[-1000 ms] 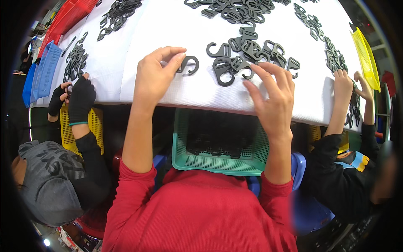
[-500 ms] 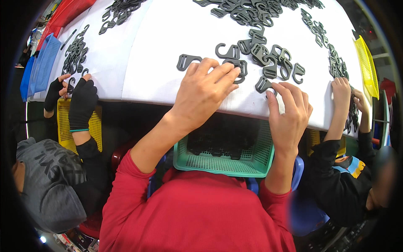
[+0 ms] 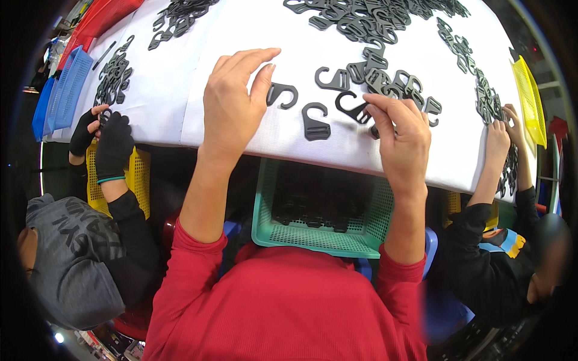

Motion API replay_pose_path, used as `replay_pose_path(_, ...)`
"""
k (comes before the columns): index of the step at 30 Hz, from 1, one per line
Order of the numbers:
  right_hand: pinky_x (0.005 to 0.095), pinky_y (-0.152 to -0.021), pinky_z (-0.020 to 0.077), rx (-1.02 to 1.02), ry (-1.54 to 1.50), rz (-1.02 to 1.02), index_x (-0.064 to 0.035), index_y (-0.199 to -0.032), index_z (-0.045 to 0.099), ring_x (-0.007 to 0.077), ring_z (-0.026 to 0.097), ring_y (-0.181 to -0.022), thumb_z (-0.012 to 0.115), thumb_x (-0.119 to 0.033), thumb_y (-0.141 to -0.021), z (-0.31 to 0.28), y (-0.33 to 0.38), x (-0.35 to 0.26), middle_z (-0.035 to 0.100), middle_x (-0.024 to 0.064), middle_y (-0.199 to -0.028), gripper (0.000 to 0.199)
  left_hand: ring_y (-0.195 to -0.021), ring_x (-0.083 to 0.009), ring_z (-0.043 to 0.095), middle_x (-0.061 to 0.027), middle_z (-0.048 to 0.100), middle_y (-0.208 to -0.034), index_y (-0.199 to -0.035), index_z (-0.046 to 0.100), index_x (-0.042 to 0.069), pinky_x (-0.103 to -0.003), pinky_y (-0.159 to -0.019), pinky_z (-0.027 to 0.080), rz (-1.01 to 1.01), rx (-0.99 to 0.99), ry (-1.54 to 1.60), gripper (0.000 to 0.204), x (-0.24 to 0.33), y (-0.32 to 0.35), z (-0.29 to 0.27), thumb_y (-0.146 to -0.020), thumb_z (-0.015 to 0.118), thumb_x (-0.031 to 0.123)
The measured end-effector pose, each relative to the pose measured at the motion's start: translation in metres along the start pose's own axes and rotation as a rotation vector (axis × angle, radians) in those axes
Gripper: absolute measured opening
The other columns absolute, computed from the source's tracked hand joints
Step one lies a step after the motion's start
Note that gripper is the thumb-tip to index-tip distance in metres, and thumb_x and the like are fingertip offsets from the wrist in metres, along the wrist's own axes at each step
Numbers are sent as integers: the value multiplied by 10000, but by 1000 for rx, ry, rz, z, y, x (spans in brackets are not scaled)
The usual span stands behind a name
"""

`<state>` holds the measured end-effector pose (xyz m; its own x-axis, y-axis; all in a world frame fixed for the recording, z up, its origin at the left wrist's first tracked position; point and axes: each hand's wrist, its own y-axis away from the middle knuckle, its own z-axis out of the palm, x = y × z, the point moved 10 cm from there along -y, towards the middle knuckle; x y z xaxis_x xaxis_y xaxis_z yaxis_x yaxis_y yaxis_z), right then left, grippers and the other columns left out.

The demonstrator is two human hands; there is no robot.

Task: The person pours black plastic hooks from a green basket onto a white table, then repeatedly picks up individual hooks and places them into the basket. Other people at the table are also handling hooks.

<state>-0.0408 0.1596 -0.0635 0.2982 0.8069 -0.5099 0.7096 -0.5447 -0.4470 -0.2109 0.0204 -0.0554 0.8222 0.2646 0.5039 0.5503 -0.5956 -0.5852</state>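
Observation:
My left hand point(image 3: 232, 102) lies open on the white table point(image 3: 180, 108), fingers apart, its thumb beside a black plastic hook point(image 3: 282, 94). My right hand point(image 3: 400, 135) is at the near edge of a cluster of black hooks point(image 3: 391, 81), with thumb and fingers pinched on one black hook point(image 3: 352, 108). Another single hook point(image 3: 315, 122) lies between my hands. Below the table's front edge a green basket point(image 3: 319, 237) sits against my red top, with several black hooks in it.
A person on the left in black gloves point(image 3: 111, 147) handles hooks over a yellow basket point(image 3: 141, 174). A person on the right point(image 3: 500, 135) works at another hook pile. A blue basket point(image 3: 66, 90), a red tray point(image 3: 102, 18), a yellow tray point(image 3: 530, 96) and a big hook heap point(image 3: 373, 18) ring the table.
My left hand swung right toward the front edge over the basket, then came back left and further onto the table. My right hand shifted up to the hook cluster and pinched a hook.

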Motion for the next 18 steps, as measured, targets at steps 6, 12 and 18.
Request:
replay_pose_path(6, 369, -789, 396, -10, 196, -100, -107, -954, 729, 216, 553, -926, 701, -149, -831, 16, -2, -2, 635, 20, -979, 132, -1203, -269, 550, -56, 675, -1167, -1169, 676, 101, -444, -1040, 387, 287, -222, -33, 327, 29, 10, 50, -861, 594, 30)
replay_pose_path(12, 396, -878, 393, 18, 309, -178, -126, -1059, 707, 265, 512, -1073, 700, -147, -827, 26, -2, -18, 594, 40, -1125, 233, -1217, -263, 545, -17, 681, -1106, -992, 684, 87, -526, -1055, 351, 249, -296, -164, 236, 18, 7, 59, -811, 567, -8)
replay_pose_path(18, 402, -895, 384, 99, 390, -53, -117, -1029, 714, 263, 552, -1059, 759, -218, -777, 8, -19, 12, 641, 46, -1058, 275, -1024, -259, 611, -85, 683, -1028, -967, 681, 60, -410, -911, 450, 235, -204, 56, 168, 28, -14, 55, -821, 598, 57)
